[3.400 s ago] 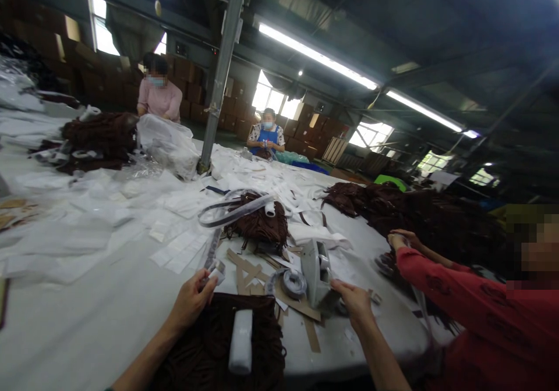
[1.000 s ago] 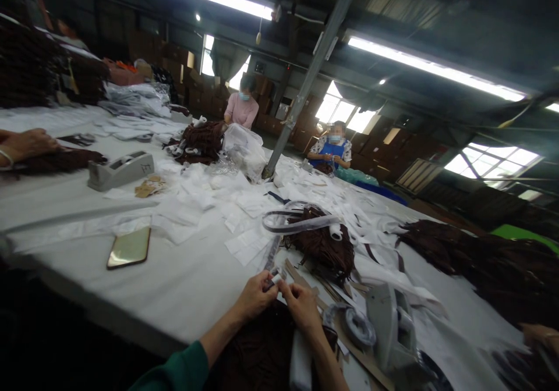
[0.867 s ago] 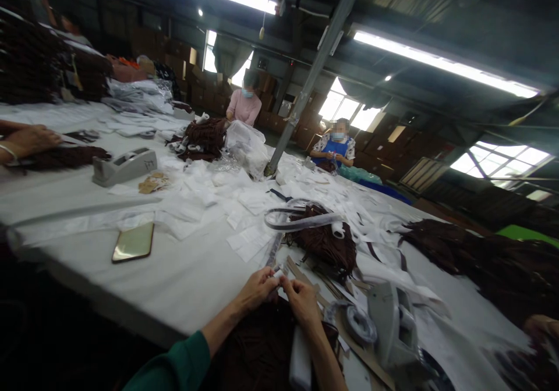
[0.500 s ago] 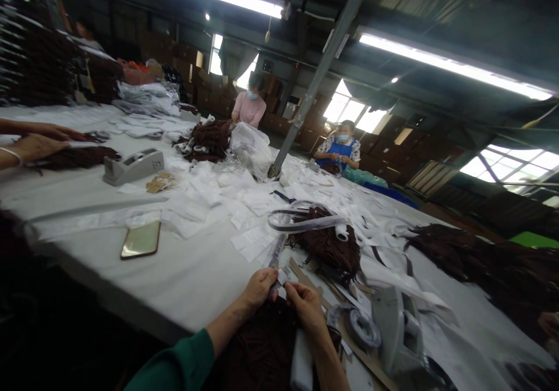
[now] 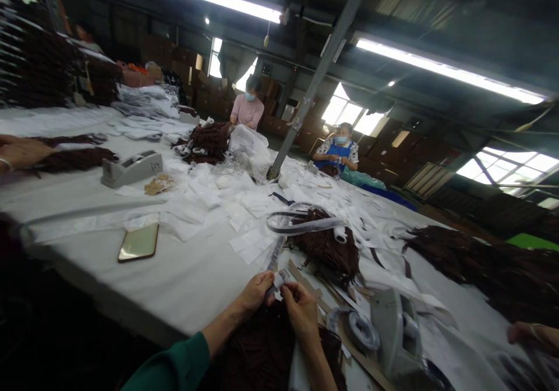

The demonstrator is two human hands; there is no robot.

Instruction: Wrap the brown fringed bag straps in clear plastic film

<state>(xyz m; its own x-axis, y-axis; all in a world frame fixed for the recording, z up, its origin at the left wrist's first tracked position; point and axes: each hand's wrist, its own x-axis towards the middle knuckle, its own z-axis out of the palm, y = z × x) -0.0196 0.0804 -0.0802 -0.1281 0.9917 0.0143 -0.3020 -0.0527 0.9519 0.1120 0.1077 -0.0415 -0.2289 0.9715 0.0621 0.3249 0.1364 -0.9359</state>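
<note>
My left hand (image 5: 257,291) is closed on a strap wrapped in clear plastic (image 5: 275,254), with a small white piece (image 5: 278,281) at its fingertips. Close beside it, my right hand (image 5: 299,306) pinches at the same white piece. Below both hands lies a dark brown fringed item (image 5: 262,344), partly hidden by my forearms. Past my hands rests a brown fringed bag (image 5: 329,248) with a looped, wrapped strap (image 5: 301,225) on top. To the right stand a grey tape dispenser (image 5: 395,327) and a roll of tape (image 5: 363,330).
A phone (image 5: 138,242) and another tape dispenser (image 5: 133,169) lie at left on the white table (image 5: 187,274). A slanted pole (image 5: 312,82) rises mid-table. Two masked people work behind. Other people's hands show at the left (image 5: 24,152) and right edges (image 5: 530,336).
My hands have shifted slightly left, and the white piece shows more between them. The person's hands at left have drawn back leftward. A person's hand at right has come further into view.
</note>
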